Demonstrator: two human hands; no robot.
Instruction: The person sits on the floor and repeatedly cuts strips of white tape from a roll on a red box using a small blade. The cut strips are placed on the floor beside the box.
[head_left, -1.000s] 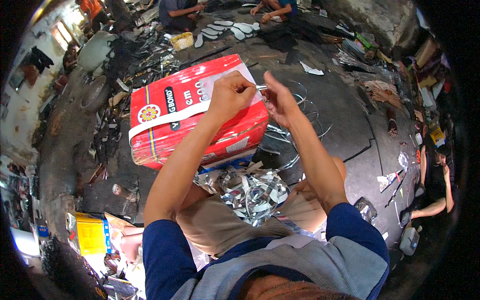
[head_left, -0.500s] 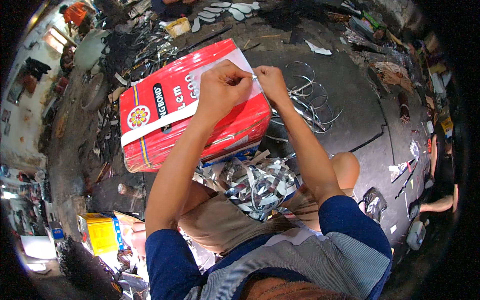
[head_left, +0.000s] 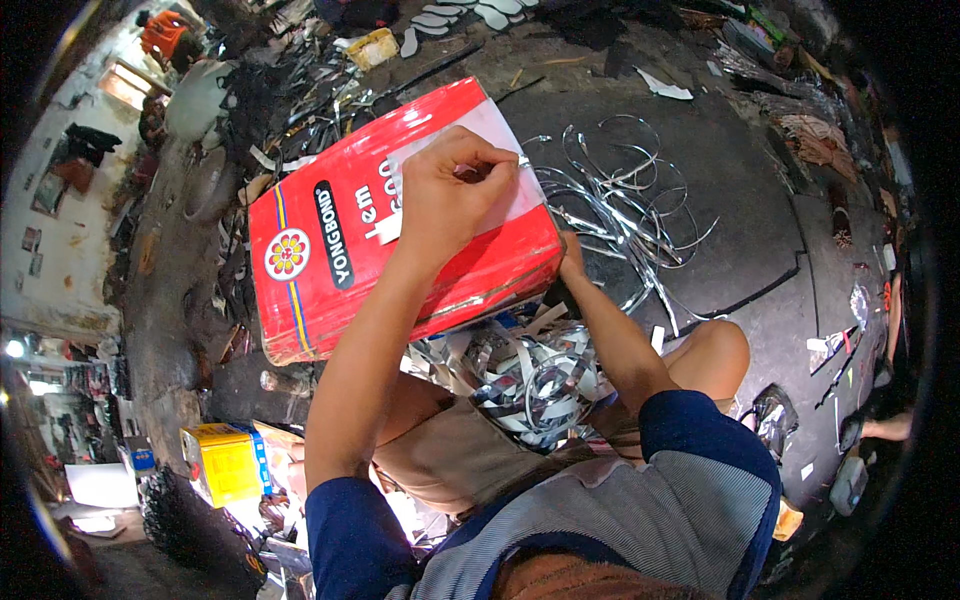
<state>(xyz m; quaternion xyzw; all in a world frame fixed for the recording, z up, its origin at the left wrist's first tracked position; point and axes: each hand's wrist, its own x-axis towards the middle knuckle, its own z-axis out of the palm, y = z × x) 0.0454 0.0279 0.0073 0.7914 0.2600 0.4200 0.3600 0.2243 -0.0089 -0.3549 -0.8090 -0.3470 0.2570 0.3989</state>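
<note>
A red carton (head_left: 345,170) lies at a slant in front of me, with a pale patch (head_left: 490,125) on its far right part. Over that patch my left hand (head_left: 450,190) is closed in a pinch on a narrow strip; a small silvery bit shows at its fingertips by the carton's right edge. The short white end of a strip (head_left: 389,232) sticks out under the wrist side of this hand. My right hand (head_left: 572,258) is down at the carton's right edge, its fingers hidden behind the corner. Shiny curled silver strips (head_left: 635,225) trail over the floor beside it.
A heap of silver and white strips (head_left: 540,385) fills the space between my legs. To the left stands a yellow box (head_left: 225,465). Pale sole-shaped pieces (head_left: 450,18) and a yellow container (head_left: 372,48) lie at the far side. Scraps litter the floor; another person (head_left: 160,35) is far left.
The long white strip across the carton has slid toward my left hand, leaving only a short end showing. My right hand has dropped from beside the left to the carton's right edge.
</note>
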